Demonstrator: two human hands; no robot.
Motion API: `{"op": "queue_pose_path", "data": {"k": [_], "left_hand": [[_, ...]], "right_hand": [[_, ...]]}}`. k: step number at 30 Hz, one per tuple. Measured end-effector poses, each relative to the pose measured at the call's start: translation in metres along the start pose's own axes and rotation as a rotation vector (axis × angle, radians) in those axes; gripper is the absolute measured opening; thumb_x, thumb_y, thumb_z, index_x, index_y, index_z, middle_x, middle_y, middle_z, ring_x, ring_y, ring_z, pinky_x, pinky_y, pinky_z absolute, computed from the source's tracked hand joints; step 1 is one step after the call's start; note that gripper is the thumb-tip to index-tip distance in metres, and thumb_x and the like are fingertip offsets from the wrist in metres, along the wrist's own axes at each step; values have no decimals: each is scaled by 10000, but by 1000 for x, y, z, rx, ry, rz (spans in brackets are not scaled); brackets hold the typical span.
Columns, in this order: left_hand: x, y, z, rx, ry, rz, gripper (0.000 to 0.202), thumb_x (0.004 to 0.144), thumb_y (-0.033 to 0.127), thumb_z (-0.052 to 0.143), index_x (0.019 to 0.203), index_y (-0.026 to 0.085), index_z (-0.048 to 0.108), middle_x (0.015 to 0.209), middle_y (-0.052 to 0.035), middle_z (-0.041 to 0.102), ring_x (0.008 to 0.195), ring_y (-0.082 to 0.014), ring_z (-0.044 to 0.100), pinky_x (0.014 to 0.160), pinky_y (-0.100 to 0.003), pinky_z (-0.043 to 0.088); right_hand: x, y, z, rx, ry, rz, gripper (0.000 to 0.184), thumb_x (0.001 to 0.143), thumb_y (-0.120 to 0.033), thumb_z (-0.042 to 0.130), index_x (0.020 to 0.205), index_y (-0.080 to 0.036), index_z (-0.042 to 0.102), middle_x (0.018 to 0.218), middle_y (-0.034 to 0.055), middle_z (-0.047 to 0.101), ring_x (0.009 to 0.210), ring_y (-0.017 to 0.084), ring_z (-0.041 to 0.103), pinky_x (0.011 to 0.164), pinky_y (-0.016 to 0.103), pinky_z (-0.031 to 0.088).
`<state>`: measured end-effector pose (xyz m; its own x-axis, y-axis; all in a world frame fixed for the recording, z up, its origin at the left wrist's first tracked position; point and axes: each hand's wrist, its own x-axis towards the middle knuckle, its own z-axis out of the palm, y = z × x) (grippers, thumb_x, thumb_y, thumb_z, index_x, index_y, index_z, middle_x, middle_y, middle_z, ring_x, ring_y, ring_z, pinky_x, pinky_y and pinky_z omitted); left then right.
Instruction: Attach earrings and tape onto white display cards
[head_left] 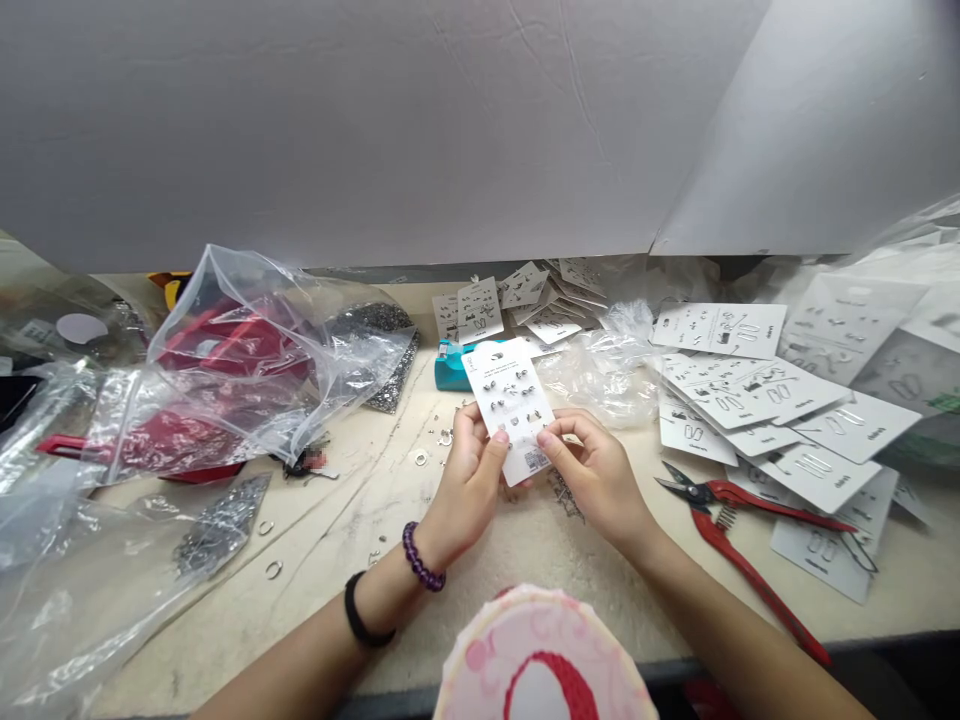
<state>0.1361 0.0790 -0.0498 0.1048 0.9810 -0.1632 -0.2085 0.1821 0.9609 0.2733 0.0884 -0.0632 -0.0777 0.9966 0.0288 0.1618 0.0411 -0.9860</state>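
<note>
A white earring card (514, 398) with several small metal earrings on it is held upright, tilted slightly left, between my two hands. My left hand (471, 478) pinches its lower left edge, thumb on the front. On the lower right edge, my right hand (596, 474) grips the card with thumb and fingers. Behind the card is a teal tape dispenser (452, 368), partly hidden. Loose metal bits and a small ring (421, 459) lie on the table left of my left hand. Some wire-like metal pieces (564, 496) show beneath my right hand.
Filled jewelry cards (757, 390) are piled at the right, with red-handled pliers (739, 540) in front. More cards (555, 295) lie at the back. Clear plastic bags (247, 370) cover the left side, one over a red object. A crumpled clear bag (607, 375) sits behind my right hand.
</note>
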Motion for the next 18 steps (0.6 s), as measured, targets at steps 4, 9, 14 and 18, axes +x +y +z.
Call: {"op": "queue_pose_path", "data": {"k": [4,9,14,18], "left_hand": [[-1,-1,-1,-1,-36,12,446,764,283,587,1094,235,291,1173,-86,475,897,-188,568,543,-242,537],[0,-4,0,18,11,31,453,754,260,610,1083,239,301,1191,-74,474,1017,-202,536,642,-254,535],[2,-8,1,27,71,81,402,763,233,600,1063,217,334,1149,-59,513,1034,-169,534,817,-283,479],[4,-11,1,14,119,131,408,750,204,604,1065,195,344,1128,-70,523,1026,-173,537,831,-288,466]], "right_hand": [[-1,0,0,-14,14,-12,187,798,-352,532,766,-170,557,946,64,567,824,174,574,691,294,492],[-2,-3,2,-20,3,4,184,792,-351,541,762,-171,562,939,63,565,796,174,584,677,300,504],[-2,-5,3,7,13,16,179,775,-344,563,743,-169,578,896,58,571,760,170,594,652,293,514],[-2,-7,3,-19,15,0,182,781,-346,555,754,-173,601,860,53,596,789,173,590,654,276,505]]}}
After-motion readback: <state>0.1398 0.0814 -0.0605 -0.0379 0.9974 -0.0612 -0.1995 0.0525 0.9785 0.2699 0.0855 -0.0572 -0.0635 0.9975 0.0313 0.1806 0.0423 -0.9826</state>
